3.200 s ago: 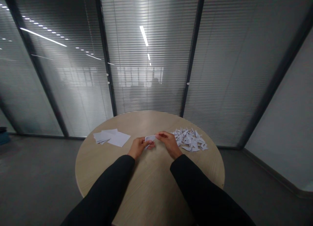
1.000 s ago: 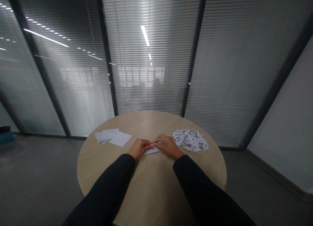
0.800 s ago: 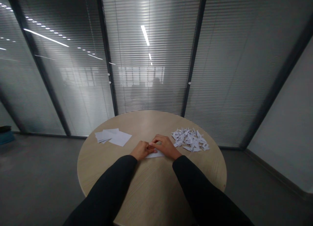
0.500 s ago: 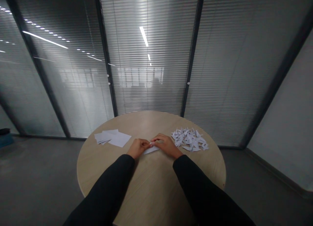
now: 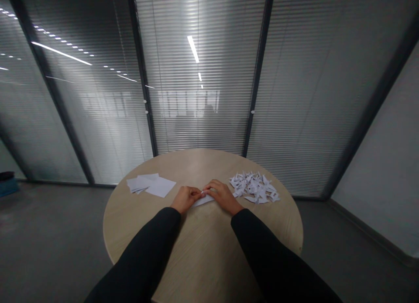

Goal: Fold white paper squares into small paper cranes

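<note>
Both hands meet over a folded piece of white paper (image 5: 203,201) at the middle of the round wooden table (image 5: 199,242). My left hand (image 5: 186,199) pinches the paper's top edge with its thumb and fingers. From the other side, my right hand (image 5: 222,195) grips the same edge, its fingertips touching those of the left. Parts of the paper are hidden under the fingers. Left of my hands lie several flat white paper sheets (image 5: 161,187). Close by my right hand is a heap of small folded white paper pieces (image 5: 255,187) with pointed ends.
Beyond the table stands a glass partition with blinds (image 5: 199,119) between dark frames. A white wall (image 5: 382,163) rises at the right. At the far left, a blue bin (image 5: 8,185) sits on the grey floor (image 5: 59,233).
</note>
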Available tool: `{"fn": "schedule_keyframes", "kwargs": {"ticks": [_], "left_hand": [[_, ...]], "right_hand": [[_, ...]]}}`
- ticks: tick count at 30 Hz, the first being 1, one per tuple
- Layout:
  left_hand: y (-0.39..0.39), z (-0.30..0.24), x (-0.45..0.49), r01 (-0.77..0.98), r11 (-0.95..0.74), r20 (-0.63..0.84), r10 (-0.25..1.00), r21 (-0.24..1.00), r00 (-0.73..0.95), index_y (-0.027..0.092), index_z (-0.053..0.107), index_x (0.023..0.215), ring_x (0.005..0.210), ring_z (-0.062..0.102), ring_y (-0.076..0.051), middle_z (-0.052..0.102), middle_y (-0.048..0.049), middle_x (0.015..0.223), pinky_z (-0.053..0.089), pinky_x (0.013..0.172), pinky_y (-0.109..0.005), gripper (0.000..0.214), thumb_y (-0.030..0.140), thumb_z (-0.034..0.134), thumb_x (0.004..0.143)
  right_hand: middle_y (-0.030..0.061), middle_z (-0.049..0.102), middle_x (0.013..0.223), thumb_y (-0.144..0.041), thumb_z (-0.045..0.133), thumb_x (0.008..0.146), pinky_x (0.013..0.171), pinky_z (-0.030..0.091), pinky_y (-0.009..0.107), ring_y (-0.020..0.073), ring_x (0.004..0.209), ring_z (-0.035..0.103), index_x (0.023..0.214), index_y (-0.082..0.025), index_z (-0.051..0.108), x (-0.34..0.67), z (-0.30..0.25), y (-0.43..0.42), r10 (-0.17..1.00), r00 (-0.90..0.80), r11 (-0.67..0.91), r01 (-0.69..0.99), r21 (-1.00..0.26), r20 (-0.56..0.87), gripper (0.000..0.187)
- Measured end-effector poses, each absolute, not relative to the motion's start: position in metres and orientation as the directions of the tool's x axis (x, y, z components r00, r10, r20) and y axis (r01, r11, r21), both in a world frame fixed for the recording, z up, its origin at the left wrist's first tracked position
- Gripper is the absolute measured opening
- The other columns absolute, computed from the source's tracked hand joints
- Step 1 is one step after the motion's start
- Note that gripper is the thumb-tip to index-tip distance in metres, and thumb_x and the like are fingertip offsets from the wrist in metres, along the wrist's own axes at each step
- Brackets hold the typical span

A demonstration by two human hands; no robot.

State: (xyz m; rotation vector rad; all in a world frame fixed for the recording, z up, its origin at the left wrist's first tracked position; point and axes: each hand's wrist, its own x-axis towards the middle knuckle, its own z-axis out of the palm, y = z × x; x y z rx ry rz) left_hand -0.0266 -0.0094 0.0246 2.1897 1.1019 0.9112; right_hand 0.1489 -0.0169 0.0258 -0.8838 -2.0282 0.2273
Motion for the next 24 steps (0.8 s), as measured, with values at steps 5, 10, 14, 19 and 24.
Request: {"fn": "schedule_keyframes", "kwargs": {"ticks": [5, 10, 14, 19, 24], "left_hand": [[-0.011, 0.025, -0.027, 0.492, -0.527, 0.326, 0.838, 0.693, 0.437, 0.011, 0.070, 0.071, 0.053, 0.037, -0.010, 0.050, 0.0009, 0.055, 0.028, 0.050, -0.021, 0.042, 0.047, 0.048, 0.076], [-0.011, 0.025, -0.026, 0.497, -0.554, 0.345, 0.822, 0.668, 0.452, 0.012, 0.069, 0.069, 0.052, 0.036, -0.009, 0.048, 0.0018, 0.054, 0.028, 0.051, -0.021, 0.043, 0.048, 0.047, 0.077], [-0.009, 0.024, -0.024, 0.507, -0.534, 0.336, 0.837, 0.677, 0.433, 0.011, 0.069, 0.070, 0.051, 0.034, -0.009, 0.047, 0.0019, 0.053, 0.026, 0.050, -0.021, 0.046, 0.051, 0.047, 0.076], [-0.004, 0.019, -0.023, 0.467, -0.509, 0.318, 0.846, 0.723, 0.429, 0.010, 0.069, 0.073, 0.052, 0.039, -0.009, 0.053, 0.0007, 0.056, 0.028, 0.051, -0.021, 0.044, 0.049, 0.050, 0.075], [-0.003, 0.019, -0.025, 0.469, -0.509, 0.305, 0.842, 0.722, 0.445, 0.011, 0.069, 0.070, 0.050, 0.039, -0.009, 0.052, 0.0006, 0.054, 0.028, 0.051, -0.021, 0.043, 0.049, 0.049, 0.076]], "right_hand": [[0.0029, 0.060, 0.077, -0.023, 0.052, 0.085, 0.074, 0.041, 0.028, 0.0158, 0.079, 0.055, 0.076, -0.019, 0.062, 0.147, 0.025, -0.019, 0.668, -0.359, 0.723, 0.520, -0.455, 0.652, 0.014], [0.0038, 0.057, 0.079, -0.015, 0.048, 0.085, 0.075, 0.040, 0.030, 0.0170, 0.081, 0.052, 0.077, -0.018, 0.057, 0.144, 0.019, -0.016, 0.650, -0.368, 0.724, 0.564, -0.397, 0.665, 0.012], [0.0044, 0.054, 0.079, -0.010, 0.045, 0.082, 0.076, 0.039, 0.030, 0.0180, 0.082, 0.049, 0.076, -0.019, 0.053, 0.140, 0.015, -0.015, 0.620, -0.361, 0.727, 0.598, -0.337, 0.697, 0.014], [0.0043, 0.051, 0.077, -0.011, 0.042, 0.083, 0.073, 0.038, 0.030, 0.0184, 0.079, 0.047, 0.075, -0.020, 0.049, 0.142, 0.017, -0.014, 0.608, -0.302, 0.713, 0.614, -0.339, 0.734, 0.014], [0.0035, 0.053, 0.077, -0.017, 0.044, 0.083, 0.073, 0.040, 0.030, 0.0172, 0.077, 0.050, 0.076, -0.019, 0.051, 0.145, 0.019, -0.012, 0.645, -0.232, 0.696, 0.571, -0.435, 0.729, 0.011]]}}
